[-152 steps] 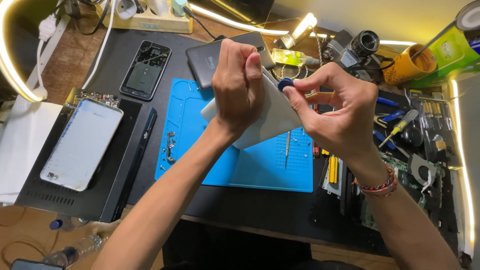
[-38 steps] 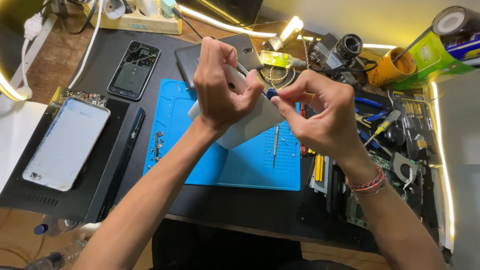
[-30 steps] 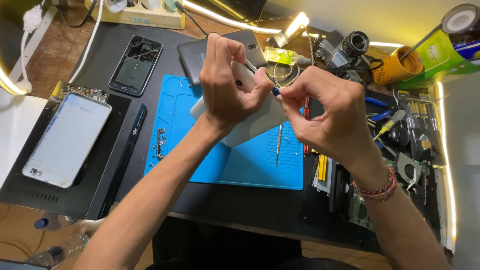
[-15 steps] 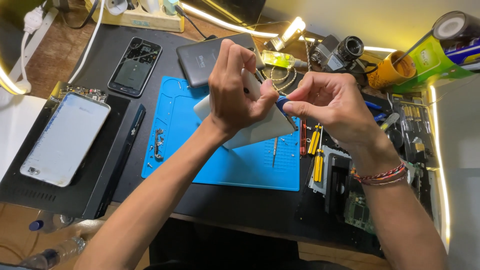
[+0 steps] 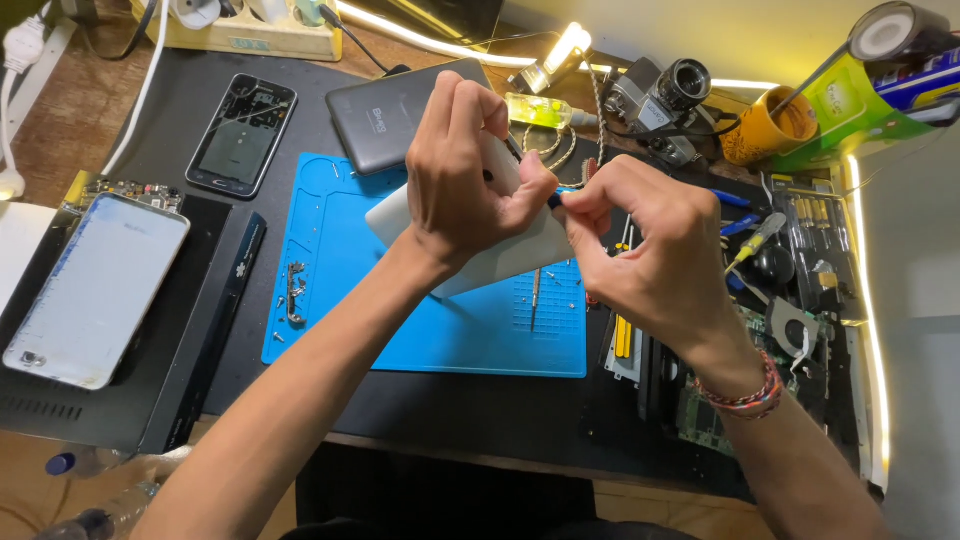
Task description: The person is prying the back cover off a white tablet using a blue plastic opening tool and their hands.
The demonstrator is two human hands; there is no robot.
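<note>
Two hands open up a white phone over a blue mat.

The left hand [image 5: 465, 180] wraps the white phone [image 5: 500, 255], lifted above the blue mat [image 5: 340, 330]; the right hand [image 5: 655, 255] pinches a small blue pick [image 5: 553, 199] at its edge. The phone looks light, stiff, likely slippery and fragile, best held by its edges.

The left hand [image 5: 465, 170] is covering most of the white flat phone-like device [image 5: 505, 262], and the small blue-tipped tool [image 5: 555, 199] is showing only its tip between the right hand [image 5: 655, 250] fingers. The tiny screws [image 5: 545, 300] on the blue silicone work mat [image 5: 440, 330] are too small to tell apart. The picture's left edge is cutting off a sheet of white paper [image 5: 12, 245].
</note>
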